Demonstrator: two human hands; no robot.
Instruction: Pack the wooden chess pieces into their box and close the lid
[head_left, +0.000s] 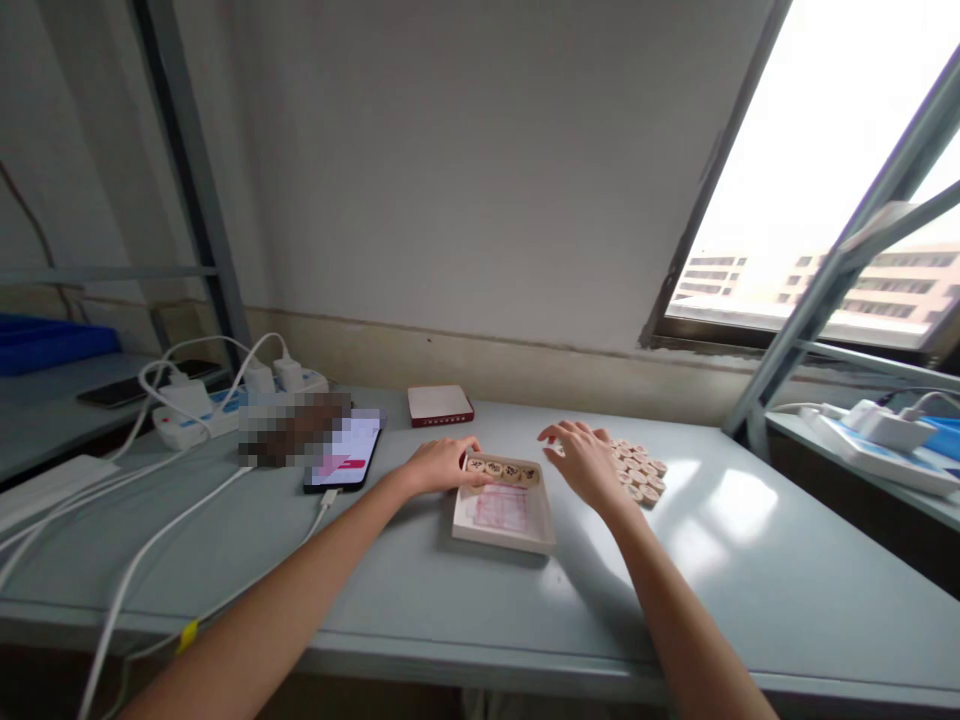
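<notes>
A shallow pale box (504, 517) lies on the grey table (450, 590), with a red-printed sheet inside and a row of round wooden game pieces (504, 470) along its far edge. My left hand (439, 466) rests at the box's far left corner, fingers curled against the leftmost piece in the row. My right hand (583, 460) hovers just right of the box, fingers loosely spread, holding nothing I can see. Behind and right of that hand lies a loose heap of several more wooden pieces (637, 470).
A phone (343, 455) with a lit screen lies left of the box, plugged into a cable. A power strip (225, 405) with white chargers and cables sits at the far left. A red and white box lid (440, 405) lies by the wall. A window and metal shelving frame stand on the right.
</notes>
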